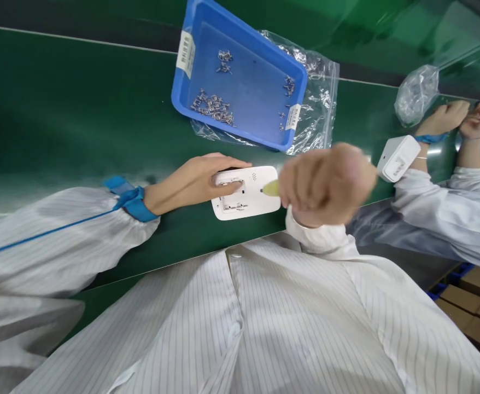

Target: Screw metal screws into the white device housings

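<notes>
A white plastic device housing (264, 203) lies on the green bench with a recessed compartment at its left end and a cluster of small holes near its upper edge. My left hand (199, 178) grips its left end, fingers along the far edge and thumb over the recess. My right hand (326, 183), blurred by motion, is closed around a screwdriver (271, 188). Only the yellow-green front part of this tool shows; its tip is at a small dark spot on the housing, and the rest is hidden in the fist.
Beyond the housing, a blue tray (240, 131) holds small metal parts (213, 106) in loose piles. A clear plastic bag (322, 93) lies partly under it. At right are another white device (399, 158), a crumpled bag (417, 94) and co-workers' hands (443, 117). A blue wrist strap (135, 202) trails a cord.
</notes>
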The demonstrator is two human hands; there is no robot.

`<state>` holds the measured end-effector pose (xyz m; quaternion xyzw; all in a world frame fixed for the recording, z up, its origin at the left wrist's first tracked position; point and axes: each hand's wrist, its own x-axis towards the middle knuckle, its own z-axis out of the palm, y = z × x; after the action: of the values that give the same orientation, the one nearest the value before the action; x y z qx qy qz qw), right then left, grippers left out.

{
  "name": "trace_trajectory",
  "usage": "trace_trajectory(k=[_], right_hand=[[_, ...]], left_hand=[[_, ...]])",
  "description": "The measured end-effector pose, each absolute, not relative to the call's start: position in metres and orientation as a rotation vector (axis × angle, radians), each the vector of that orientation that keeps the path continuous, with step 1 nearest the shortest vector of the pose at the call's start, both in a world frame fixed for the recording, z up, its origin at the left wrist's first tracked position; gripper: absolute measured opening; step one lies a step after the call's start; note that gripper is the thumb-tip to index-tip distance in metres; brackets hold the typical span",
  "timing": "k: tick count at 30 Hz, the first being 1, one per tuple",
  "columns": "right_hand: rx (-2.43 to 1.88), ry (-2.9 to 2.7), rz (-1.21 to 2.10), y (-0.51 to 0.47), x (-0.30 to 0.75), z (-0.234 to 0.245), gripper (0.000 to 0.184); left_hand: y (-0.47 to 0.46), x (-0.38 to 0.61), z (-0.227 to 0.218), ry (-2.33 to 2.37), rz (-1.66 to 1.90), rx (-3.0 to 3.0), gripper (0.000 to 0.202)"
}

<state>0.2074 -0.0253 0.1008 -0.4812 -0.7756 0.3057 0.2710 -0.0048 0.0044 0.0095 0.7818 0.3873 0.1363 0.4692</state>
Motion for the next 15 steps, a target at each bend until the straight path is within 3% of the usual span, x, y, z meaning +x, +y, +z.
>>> trace_trajectory(k=[5,15], right_hand=[[-1.155,-1.594,0.780,0.006,0.152,0.063,0.062],[-1.082,-1.351,0.691,0.016,0.134,0.068,0.057]], left_hand=[[0.004,-0.004,0.013,0.875,0.387,1.969,0.040],[0.003,-0.001,0.007,0.883,0.453,1.838,0.029]])
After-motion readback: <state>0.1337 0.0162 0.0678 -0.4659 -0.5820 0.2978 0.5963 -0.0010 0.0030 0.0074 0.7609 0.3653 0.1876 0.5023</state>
